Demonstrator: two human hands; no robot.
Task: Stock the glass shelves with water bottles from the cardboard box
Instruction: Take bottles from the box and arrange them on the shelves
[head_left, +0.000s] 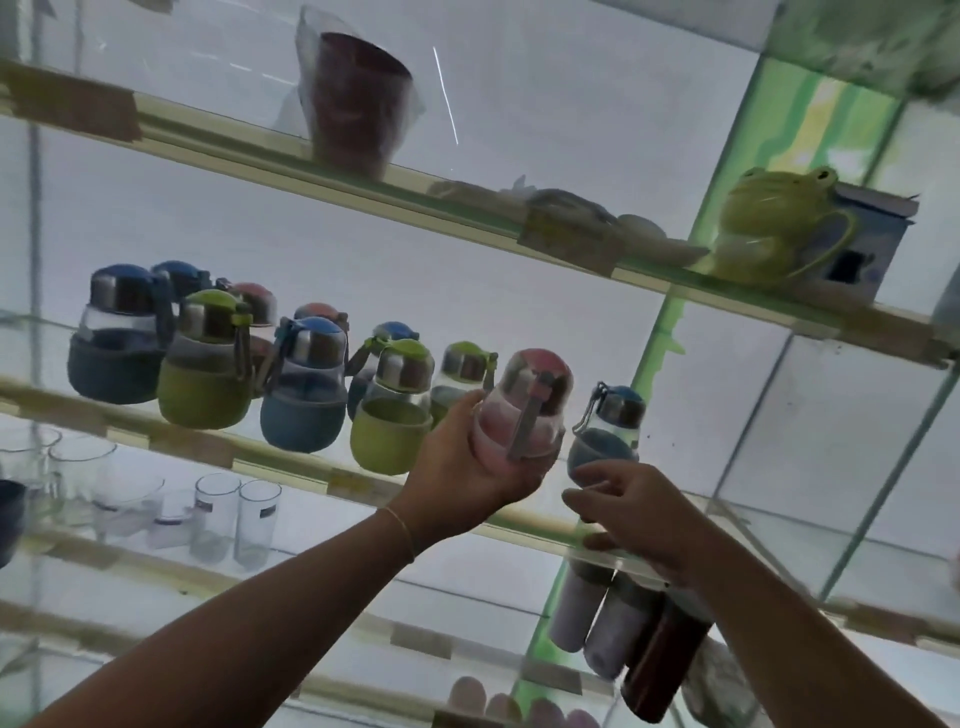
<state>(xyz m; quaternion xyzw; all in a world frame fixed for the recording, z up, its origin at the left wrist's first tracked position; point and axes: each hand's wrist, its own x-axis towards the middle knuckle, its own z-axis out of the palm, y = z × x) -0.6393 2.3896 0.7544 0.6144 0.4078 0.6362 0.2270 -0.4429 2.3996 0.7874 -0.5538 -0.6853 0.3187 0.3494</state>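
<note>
My left hand (467, 470) grips a pink water bottle (522, 410) by its base, holding it tilted just above the middle glass shelf (291, 470). Right of it a small blue bottle (605, 436) stands on the shelf; my right hand (641, 512) hovers at its base with fingers loosely spread, fingertips near or touching it. Several blue, green and pink bottles (306, 384) with steel collars and straps fill the shelf to the left. The cardboard box is out of view.
The upper shelf (467, 208) carries a wrapped red bucket (358, 98), a green frog teapot (779, 223) and a small box. Drinking glasses (234, 519) stand on the lower shelf at left. Tall flasks (618, 623) stand below my right hand.
</note>
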